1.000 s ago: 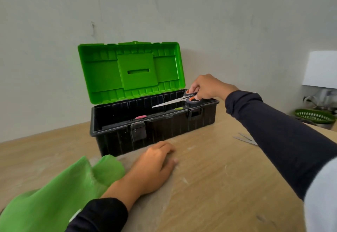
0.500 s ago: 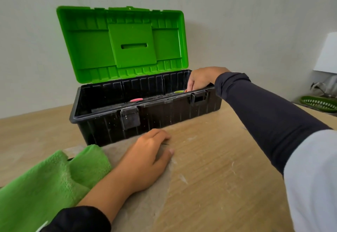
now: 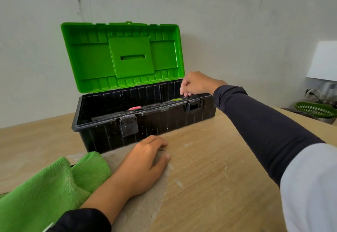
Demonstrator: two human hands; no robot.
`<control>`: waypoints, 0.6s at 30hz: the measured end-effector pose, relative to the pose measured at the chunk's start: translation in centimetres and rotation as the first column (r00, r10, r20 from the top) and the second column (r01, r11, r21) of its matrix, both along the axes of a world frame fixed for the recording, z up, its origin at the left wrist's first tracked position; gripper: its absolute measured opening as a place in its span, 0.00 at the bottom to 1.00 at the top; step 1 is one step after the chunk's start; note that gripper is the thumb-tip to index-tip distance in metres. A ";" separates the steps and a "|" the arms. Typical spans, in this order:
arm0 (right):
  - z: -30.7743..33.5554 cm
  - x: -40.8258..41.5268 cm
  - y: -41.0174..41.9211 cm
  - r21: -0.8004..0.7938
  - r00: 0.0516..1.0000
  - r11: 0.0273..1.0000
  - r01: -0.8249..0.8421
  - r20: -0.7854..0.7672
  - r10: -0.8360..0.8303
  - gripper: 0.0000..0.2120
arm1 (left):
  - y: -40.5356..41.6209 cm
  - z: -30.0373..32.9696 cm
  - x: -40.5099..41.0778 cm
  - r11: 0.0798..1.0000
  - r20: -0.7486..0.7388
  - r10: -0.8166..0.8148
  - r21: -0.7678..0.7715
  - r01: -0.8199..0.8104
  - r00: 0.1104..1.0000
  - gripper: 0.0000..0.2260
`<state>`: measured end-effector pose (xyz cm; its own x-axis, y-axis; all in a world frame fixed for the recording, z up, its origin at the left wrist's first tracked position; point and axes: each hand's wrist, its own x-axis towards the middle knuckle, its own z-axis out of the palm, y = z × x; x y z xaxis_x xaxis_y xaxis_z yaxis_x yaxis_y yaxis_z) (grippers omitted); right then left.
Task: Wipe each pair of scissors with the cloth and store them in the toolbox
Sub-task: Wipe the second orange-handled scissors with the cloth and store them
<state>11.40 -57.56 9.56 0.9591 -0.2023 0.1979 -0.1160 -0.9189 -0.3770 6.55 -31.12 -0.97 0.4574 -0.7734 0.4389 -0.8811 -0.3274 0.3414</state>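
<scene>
Hands first: the right hand point(image 3: 196, 86) hangs over the right end of the black plastic toolbox point(image 3: 145, 122), fingers curled downward with nothing visibly held. The left hand point(image 3: 145, 160) lies flat and relaxed on the wooden tabletop point(image 3: 209, 177), just beside the fluffy green cloth point(image 3: 54, 182) bunched at its left. Inside the box, a pink scissor handle point(image 3: 135, 108) and a yellow-green scissor handle point(image 3: 176, 100) peek above the front rim; the rest is hidden. The bright green lid point(image 3: 125, 56) stands open against the wall. A green perforated basket point(image 3: 315, 109) sits far right.
</scene>
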 end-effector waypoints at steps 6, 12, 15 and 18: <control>0.3 -4.4 1.6 -0.041 0.924 0.999 0.003 0.382 0.013 0.10 | 0.1 0.7 -0.7 0.999 0.035 0.009 0.032 -0.010 0.999 0.14; -2.1 -12.7 1.8 0.030 0.906 0.999 0.023 0.421 -0.034 0.08 | -1.3 1.1 -3.6 1.000 0.081 -0.009 0.013 0.008 0.997 0.14; -4.4 -16.8 0.6 0.037 0.967 0.992 0.120 0.222 -0.125 0.08 | -2.6 0.8 -5.8 1.000 0.047 -0.030 0.000 0.030 0.998 0.14; -5.4 -19.5 -0.6 0.026 0.966 0.971 0.236 0.107 -0.237 0.12 | -3.2 0.6 -7.0 1.000 0.024 -0.023 -0.005 0.023 0.999 0.14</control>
